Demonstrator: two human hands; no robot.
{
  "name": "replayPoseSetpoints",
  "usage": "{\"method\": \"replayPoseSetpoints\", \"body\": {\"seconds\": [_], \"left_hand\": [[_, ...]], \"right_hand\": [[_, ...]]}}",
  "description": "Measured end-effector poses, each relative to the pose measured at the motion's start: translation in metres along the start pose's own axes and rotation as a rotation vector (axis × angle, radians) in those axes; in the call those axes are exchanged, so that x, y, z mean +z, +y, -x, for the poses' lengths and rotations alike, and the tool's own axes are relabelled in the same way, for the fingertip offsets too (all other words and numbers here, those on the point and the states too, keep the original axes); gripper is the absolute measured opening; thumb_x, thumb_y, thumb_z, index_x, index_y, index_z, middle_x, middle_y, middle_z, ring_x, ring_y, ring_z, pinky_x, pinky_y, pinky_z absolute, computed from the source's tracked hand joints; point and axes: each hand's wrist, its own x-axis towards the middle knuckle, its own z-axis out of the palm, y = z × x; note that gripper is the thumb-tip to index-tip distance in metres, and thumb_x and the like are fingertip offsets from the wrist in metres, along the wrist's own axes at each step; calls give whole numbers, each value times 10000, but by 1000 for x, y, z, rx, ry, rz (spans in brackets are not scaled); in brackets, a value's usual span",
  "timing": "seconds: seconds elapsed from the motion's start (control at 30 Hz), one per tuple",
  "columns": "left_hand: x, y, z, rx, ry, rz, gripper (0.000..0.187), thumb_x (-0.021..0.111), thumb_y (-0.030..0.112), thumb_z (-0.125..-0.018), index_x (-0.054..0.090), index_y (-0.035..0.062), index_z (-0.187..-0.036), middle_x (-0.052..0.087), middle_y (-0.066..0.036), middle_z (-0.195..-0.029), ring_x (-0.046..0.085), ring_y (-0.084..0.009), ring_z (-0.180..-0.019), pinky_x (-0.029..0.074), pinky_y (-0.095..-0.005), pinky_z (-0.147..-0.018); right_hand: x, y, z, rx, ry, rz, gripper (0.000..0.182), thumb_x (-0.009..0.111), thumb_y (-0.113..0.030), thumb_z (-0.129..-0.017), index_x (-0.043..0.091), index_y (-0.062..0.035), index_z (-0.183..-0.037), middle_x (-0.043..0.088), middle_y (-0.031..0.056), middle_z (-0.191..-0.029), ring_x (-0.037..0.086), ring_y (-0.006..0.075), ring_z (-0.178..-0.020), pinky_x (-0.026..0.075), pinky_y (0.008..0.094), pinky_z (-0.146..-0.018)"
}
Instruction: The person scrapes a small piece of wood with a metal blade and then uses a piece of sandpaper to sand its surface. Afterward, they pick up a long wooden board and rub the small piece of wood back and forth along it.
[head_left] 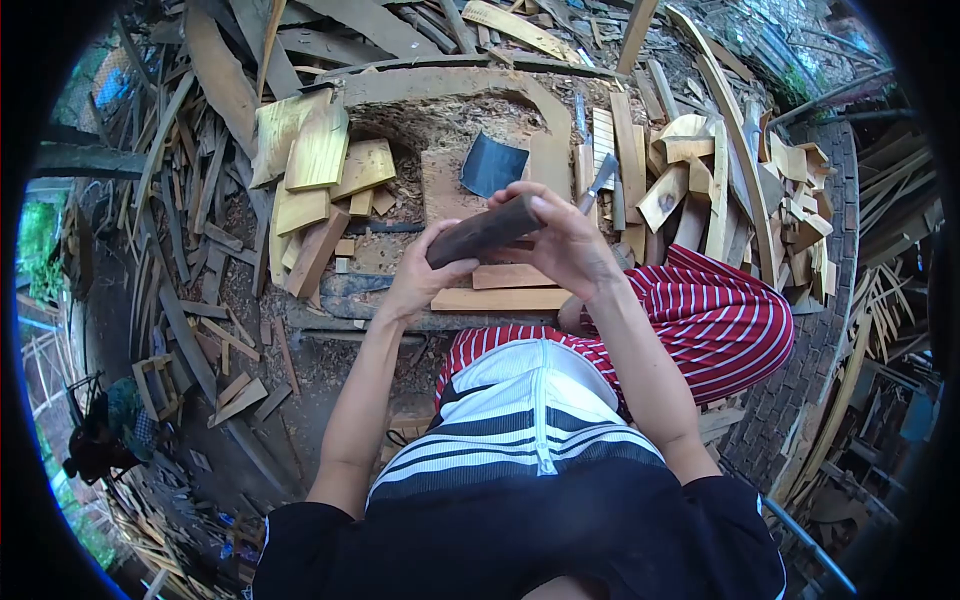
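A dark, thick wooden piece (484,232) is held up between both hands, tilted with its right end higher. My left hand (428,272) is closed round its lower left end, thumb along the underside. Around the upper right end, my right hand (565,235) has its fingers and thumb wrapped. Just beyond the hands, a curved dark sheet (493,165) lies on the worn wooden work block (440,178). Two light wooden bars (500,299) rest on the near side, below the held piece.
Yellowish wood blocks (318,155) are stacked at the left of the block. To the right lie a bladed tool (600,180), a chisel-like tool (618,205) and a pile of cut pieces (687,150). Another person (105,430) is at the far left.
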Motion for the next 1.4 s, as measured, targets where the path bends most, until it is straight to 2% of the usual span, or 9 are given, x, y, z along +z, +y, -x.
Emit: {"method": "replayPoseSetpoints", "body": {"seconds": [0.2,0.27,0.37,0.6,0.7,0.93,1.1,1.17,1.4], "left_hand": [[0,4,8,-121,-48,-9,409,754,198,-818,552,63,-1147,564,28,-826,479,-15,-624,347,-179,-491],[2,4,6,49,-31,-210,353,674,275,-892,548,65,-1146,516,30,-775,429,1,-573,307,-168,-447],[2,14,7,-127,-20,35,335,535,351,-967,546,62,-1135,495,25,-739,396,-13,-521,312,-176,-417],[4,51,4,-180,-59,107,406,373,375,-1003,531,26,-1137,516,-18,-692,377,-30,-436,315,-175,-343],[11,47,2,-149,-23,37,469,372,433,-994,537,19,-1141,515,-29,-647,380,-29,-414,328,-182,-334],[21,39,-1,-386,-56,277,533,326,504,-993,543,19,-1031,459,-10,-595,316,-38,-381,355,-192,-330],[18,27,-7,-525,-376,656,567,309,538,-991,521,16,-1057,414,-3,-565,278,-35,-367,388,-210,-350],[26,23,-8,-531,-268,600,568,308,535,-992,509,14,-1095,437,-11,-585,309,-39,-385,419,-215,-380],[35,13,-7,-136,24,227,459,508,354,-978,444,-3,-1258,540,-44,-725,449,-54,-528,525,-236,-522]], "right_hand": [[-1,-2,-10,37,77,108,272,476,-320,-990,573,-70,-1036,645,124,-1079,635,232,-1013,548,428,-850],[-3,-4,-9,56,108,189,310,461,-341,-997,578,-65,-1076,650,120,-1073,627,223,-1035,547,408,-848],[-1,-6,-4,45,169,330,373,459,-378,-994,576,-51,-1130,657,110,-1063,623,209,-1047,542,383,-854],[-31,20,-9,92,276,-24,494,434,-479,-979,574,-44,-1168,662,118,-1086,627,215,-1025,519,397,-880],[-34,24,-8,151,315,-114,553,433,-520,-964,548,-29,-1190,653,143,-1099,631,240,-1012,510,422,-914],[-34,37,-12,-12,359,-334,498,732,-276,-834,512,-45,-1217,583,113,-1139,537,247,-1144,448,357,-1025],[-18,22,-11,-54,-50,-483,289,722,-179,-813,586,-82,-1048,619,79,-1027,564,221,-1077,438,408,-1019],[-20,19,-17,-90,-136,-427,254,725,-162,-803,595,-79,-1006,625,77,-992,574,214,-1044,440,414,-1012],[-39,34,-36,10,330,-589,188,718,-163,-817,595,-61,-917,626,101,-939,590,230,-960,455,446,-974]]}}
